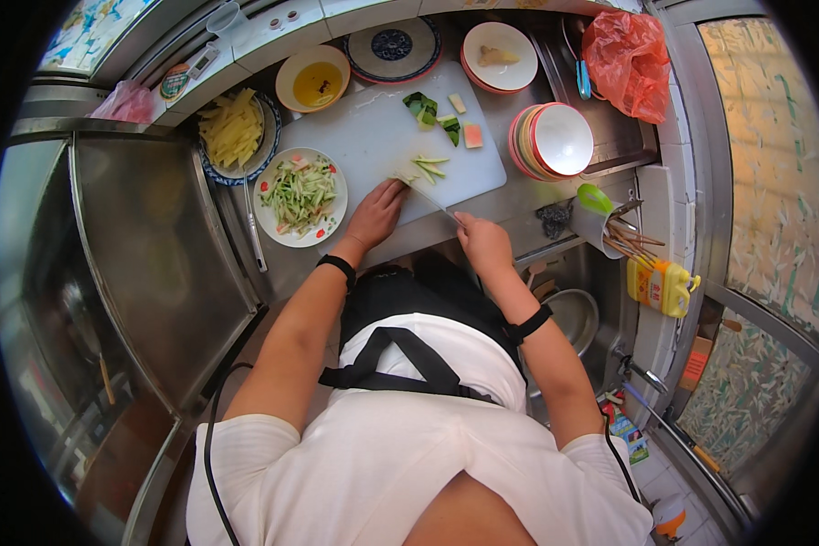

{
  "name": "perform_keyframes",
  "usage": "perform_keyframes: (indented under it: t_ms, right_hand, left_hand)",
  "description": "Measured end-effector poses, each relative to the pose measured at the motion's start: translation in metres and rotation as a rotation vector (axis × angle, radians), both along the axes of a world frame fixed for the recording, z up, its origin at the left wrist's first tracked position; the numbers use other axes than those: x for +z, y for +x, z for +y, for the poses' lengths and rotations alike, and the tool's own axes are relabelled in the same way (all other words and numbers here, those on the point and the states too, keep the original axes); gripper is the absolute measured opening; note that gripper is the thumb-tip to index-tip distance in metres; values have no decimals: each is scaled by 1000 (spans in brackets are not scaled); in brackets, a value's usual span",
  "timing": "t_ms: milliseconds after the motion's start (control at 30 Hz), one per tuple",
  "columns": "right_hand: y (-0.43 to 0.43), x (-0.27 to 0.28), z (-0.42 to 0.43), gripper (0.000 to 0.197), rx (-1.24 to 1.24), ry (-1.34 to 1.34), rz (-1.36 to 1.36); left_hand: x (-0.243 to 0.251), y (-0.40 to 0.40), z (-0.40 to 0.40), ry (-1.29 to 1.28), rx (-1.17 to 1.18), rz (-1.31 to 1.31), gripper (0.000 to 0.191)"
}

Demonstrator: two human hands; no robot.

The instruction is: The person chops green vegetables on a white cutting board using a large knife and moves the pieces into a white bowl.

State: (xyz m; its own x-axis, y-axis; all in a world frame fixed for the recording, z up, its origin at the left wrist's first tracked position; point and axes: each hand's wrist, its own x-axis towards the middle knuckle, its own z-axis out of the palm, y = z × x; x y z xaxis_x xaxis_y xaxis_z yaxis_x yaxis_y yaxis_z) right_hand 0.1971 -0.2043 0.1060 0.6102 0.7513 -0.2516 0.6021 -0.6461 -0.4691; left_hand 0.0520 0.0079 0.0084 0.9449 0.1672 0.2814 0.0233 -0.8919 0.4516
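My right hand (486, 243) grips the handle of a kitchen knife (431, 198), whose blade slants toward the fingertips of my left hand (380, 213). Those fingers are bent and pressed on pale green watermelon rind (403, 177) beside the blade; part of it is hidden under them. Both hands are at the near side of a white plastic cutting board (355, 133). Cut strips of rind (430, 168) lie just past the knife. Farther back on the board are dark green rind peels (420, 109) and a pink-edged rind piece (473, 135).
Left of the board stand a plate of shredded rind (299, 198), a bowl of yellow strips (232, 133) and a metal-handled utensil (254, 235). Behind is an oil bowl (317, 83). At right are stacked bowls (561, 140), a utensil cup (594, 228) and the sink (607, 273).
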Motion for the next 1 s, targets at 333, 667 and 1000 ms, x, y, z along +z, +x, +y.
perform_keyframes:
  t_ms: [333, 667, 1000]
  right_hand:
    - [-1, 2, 15, 23, -58, 57, 57]
    - [1, -4, 27, 24, -44, -21, 87]
    - [-3, -15, 27, 22, 11, 0, 63]
  left_hand:
    - [2, -1, 0, 28, 28, 12, 40]
    - [-5, 0, 0, 14, 45, -14, 38]
    - [-5, 0, 1, -26, 46, -4, 33]
